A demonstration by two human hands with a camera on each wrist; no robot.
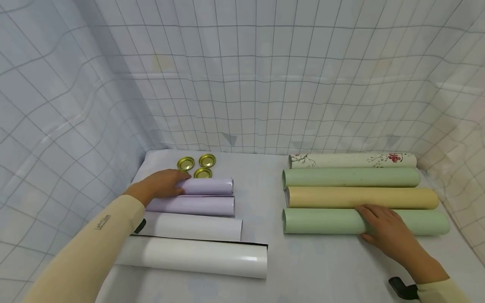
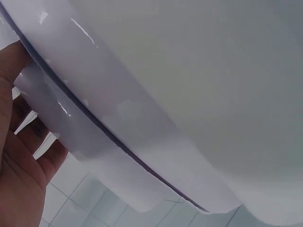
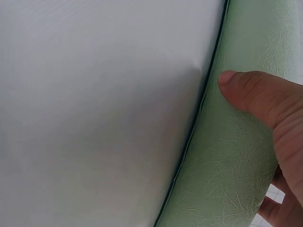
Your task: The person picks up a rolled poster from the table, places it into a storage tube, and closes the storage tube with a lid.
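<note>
In the head view my left hand (image 1: 164, 183) grips the farther of two shiny lilac rolls (image 1: 208, 186), thumb on its near side and fingers over its far side. The left wrist view shows that hand's spread fingers (image 2: 56, 158) against the lilac roll. The second lilac roll (image 1: 208, 205) lies right alongside, nearer to me. On the right, my right hand (image 1: 390, 231) holds the nearest pale green roll (image 1: 322, 221) around its middle. Its thumb (image 3: 251, 90) lies on the near side of the textured green surface in the right wrist view, with the other fingers across the roll.
Two white rolls (image 1: 201, 227) (image 1: 197, 256) lie nearer on the left. Several gold lids (image 1: 207, 160) sit behind the lilac rolls. Beyond the held green roll lie a yellow roll (image 1: 360, 197), another green roll (image 1: 352, 177) and a flower-patterned roll (image 1: 341, 160). Checked cloth walls (image 1: 265, 84) surround the white table (image 1: 303, 269).
</note>
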